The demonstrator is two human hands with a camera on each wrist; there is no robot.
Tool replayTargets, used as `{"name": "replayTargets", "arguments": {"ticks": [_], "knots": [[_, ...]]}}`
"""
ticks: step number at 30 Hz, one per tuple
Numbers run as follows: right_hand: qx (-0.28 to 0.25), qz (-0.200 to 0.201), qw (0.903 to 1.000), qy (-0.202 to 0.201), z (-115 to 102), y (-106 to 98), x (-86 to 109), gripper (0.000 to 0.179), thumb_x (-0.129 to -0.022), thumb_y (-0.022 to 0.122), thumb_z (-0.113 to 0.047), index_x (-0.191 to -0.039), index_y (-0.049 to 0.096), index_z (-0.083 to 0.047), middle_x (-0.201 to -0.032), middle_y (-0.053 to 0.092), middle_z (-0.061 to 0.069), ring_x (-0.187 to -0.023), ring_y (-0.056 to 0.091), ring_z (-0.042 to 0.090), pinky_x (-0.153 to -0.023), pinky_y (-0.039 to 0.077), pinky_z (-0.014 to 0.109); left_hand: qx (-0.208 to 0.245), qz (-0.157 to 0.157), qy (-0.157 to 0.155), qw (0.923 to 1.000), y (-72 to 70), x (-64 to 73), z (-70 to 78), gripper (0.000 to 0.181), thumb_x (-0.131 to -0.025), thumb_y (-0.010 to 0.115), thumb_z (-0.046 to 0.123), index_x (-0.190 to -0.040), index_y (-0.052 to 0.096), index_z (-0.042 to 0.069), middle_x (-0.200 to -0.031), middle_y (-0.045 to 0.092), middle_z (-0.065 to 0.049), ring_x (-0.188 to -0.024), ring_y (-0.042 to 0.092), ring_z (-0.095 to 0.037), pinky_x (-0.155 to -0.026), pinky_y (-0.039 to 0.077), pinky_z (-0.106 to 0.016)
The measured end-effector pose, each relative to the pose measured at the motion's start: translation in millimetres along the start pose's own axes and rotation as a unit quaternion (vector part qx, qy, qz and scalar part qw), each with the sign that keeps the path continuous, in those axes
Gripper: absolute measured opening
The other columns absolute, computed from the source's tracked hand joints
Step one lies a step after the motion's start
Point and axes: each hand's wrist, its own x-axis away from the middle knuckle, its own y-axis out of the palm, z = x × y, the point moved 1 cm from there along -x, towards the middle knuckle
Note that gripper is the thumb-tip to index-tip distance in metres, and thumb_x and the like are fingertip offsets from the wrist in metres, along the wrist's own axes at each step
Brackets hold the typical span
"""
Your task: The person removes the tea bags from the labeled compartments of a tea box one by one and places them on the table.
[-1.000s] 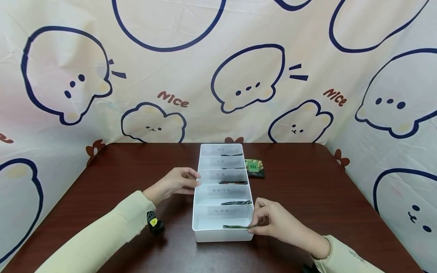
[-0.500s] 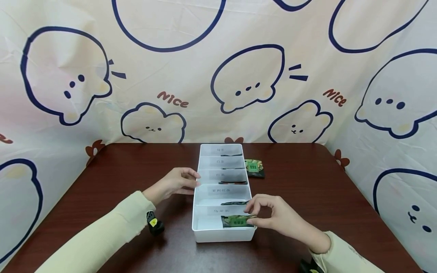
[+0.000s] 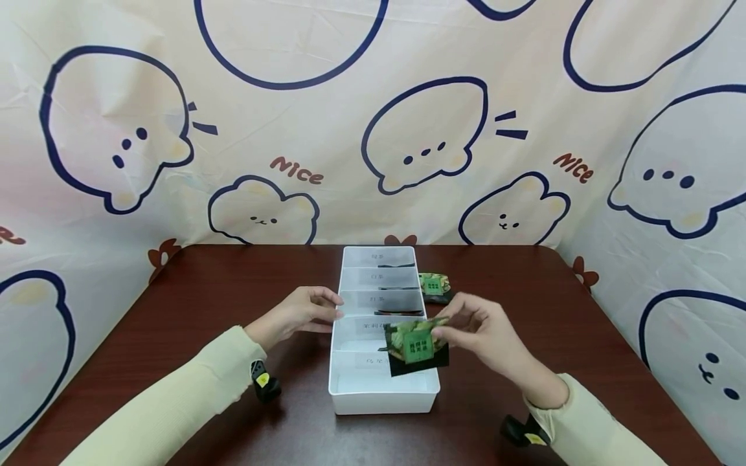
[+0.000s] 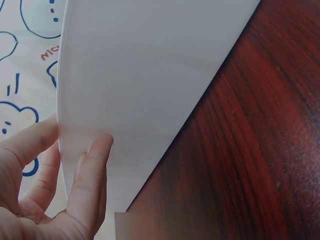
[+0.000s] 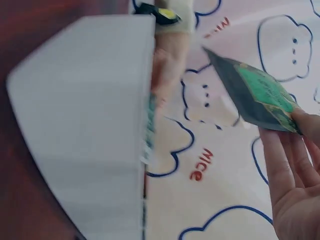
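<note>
My right hand (image 3: 489, 330) pinches a green and black tea bag packet (image 3: 416, 347) by its edge, raised over the near part of a long white divided box (image 3: 381, 404). In the right wrist view the packet (image 5: 255, 92) is held tilted, clear above the box rim. My left hand (image 3: 300, 312) rests at the box's left side. Its fingers are relaxed, with fingertips against the outer wall (image 4: 135, 75) and at the rim in the left wrist view. The box's nearest compartment (image 3: 379, 380) shows its bare floor.
Other packets stand edge-up in the farther compartments, such as a dark packet (image 3: 399, 312) in the middle one. Each divider bears a printed label. Another green packet (image 3: 436, 285) lies on the brown table (image 3: 245, 421) right of the box. A patterned cloth (image 3: 326, 129) hangs around.
My right hand has lifted the packet up out of the nearest compartment and moved it away from me, turning its printed face into view. The left hand and box stay put.
</note>
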Motion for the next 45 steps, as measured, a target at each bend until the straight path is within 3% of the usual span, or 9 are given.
{"name": "replayTargets", "arguments": {"ticks": [6,12,15,22,28,32,37,42,45], "knots": [[-0.015,0.076,0.9968,-0.02,-1.4,-20.7,-24.0,0.016,-0.083,0.071,0.004,-0.095,0.063,-0.003,-0.08,0.071,-0.003,-0.063,0.065,0.01,-0.054,0.058,0.031,0.0,0.002,-0.004,1.0,0.6,0.3,-0.2,0.035,-0.083,0.074,0.004,-0.113,0.06,-0.004,-0.098,0.059,-0.013,-0.082,0.065,-0.021,-0.087,0.055,-0.051],[-0.022,0.135,0.9905,-0.009,8.7,-45.9,-49.9,0.021,-0.085,0.071,0.0,-0.105,0.065,-0.004,-0.08,0.07,-0.004,-0.063,0.065,0.011,-0.055,0.058,0.028,0.004,0.0,-0.005,1.0,1.5,0.2,-0.8,0.032,-0.083,0.074,0.004,-0.112,0.061,-0.003,-0.098,0.059,-0.013,-0.082,0.065,-0.02,-0.087,0.055,-0.051],[-0.046,0.15,0.9877,0.0,18.0,-58.7,-62.5,0.025,-0.086,0.07,0.001,-0.11,0.062,0.001,-0.081,0.071,-0.006,-0.064,0.065,0.008,-0.055,0.058,0.025,0.007,0.0,-0.006,1.0,1.7,0.4,-0.9,0.031,-0.083,0.074,0.003,-0.111,0.062,-0.003,-0.098,0.059,-0.013,-0.082,0.066,-0.02,-0.087,0.055,-0.051],[-0.117,0.175,0.977,0.033,46.7,-88.8,-85.3,0.027,-0.087,0.07,-0.003,-0.113,0.064,-0.007,-0.081,0.072,-0.005,-0.066,0.065,0.007,-0.055,0.057,0.022,0.005,0.0,-0.003,1.0,1.5,0.9,-0.8,0.032,-0.083,0.074,0.003,-0.112,0.061,-0.004,-0.098,0.059,-0.014,-0.082,0.066,-0.021,-0.087,0.054,-0.052],[-0.128,0.204,0.968,0.07,74.9,-110.8,-100.8,0.03,-0.086,0.071,-0.005,-0.115,0.062,-0.004,-0.081,0.073,-0.005,-0.068,0.066,0.008,-0.054,0.057,0.023,0.002,-0.001,-0.002,1.0,0.0,-0.1,-1.3,0.033,-0.083,0.074,0.003,-0.112,0.061,-0.004,-0.098,0.059,-0.014,-0.083,0.066,-0.021,-0.087,0.055,-0.052],[-0.113,0.219,0.9644,0.096,90.2,-122.3,-107.1,0.028,-0.087,0.07,-0.005,-0.114,0.062,-0.005,-0.08,0.073,-0.007,-0.07,0.066,0.008,-0.052,0.056,0.022,0.003,-0.001,-0.002,1.0,-0.5,-0.1,-1.4,0.032,-0.083,0.074,0.003,-0.111,0.061,-0.004,-0.098,0.059,-0.014,-0.083,0.066,-0.021,-0.086,0.055,-0.051],[-0.067,0.23,0.9572,0.163,102.0,-130.6,-106.1,0.027,-0.088,0.068,-0.005,-0.114,0.061,-0.005,-0.082,0.069,-0.008,-0.068,0.062,0.008,-0.05,0.053,0.021,0.005,-0.001,-0.003,1.0,-0.2,0.0,-1.6,0.03,-0.083,0.073,0.003,-0.11,0.061,-0.003,-0.097,0.059,-0.013,-0.082,0.065,-0.02,-0.087,0.055,-0.051],[0.012,0.201,0.9516,0.232,129.3,-138.3,-97.5,0.037,-0.09,0.068,-0.01,-0.124,0.055,-0.002,-0.078,0.055,-0.009,-0.071,0.059,0.005,-0.058,0.056,0.024,0.004,-0.001,-0.003,1.0,0.1,-0.7,-1.8,0.03,-0.084,0.073,0.004,-0.11,0.061,-0.003,-0.098,0.059,-0.013,-0.083,0.066,-0.02,-0.086,0.056,-0.05],[0.05,0.176,0.9471,0.263,152.2,-143.9,-92.3,0.046,-0.091,0.069,-0.016,-0.13,0.051,0.0,-0.074,0.058,-0.015,-0.074,0.061,0.003,-0.066,0.059,0.029,0.003,-0.002,-0.001,1.0,0.0,-1.3,-1.8,0.031,-0.084,0.074,0.004,-0.111,0.061,-0.003,-0.098,0.06,-0.013,-0.083,0.066,-0.02,-0.086,0.056,-0.05]]}}
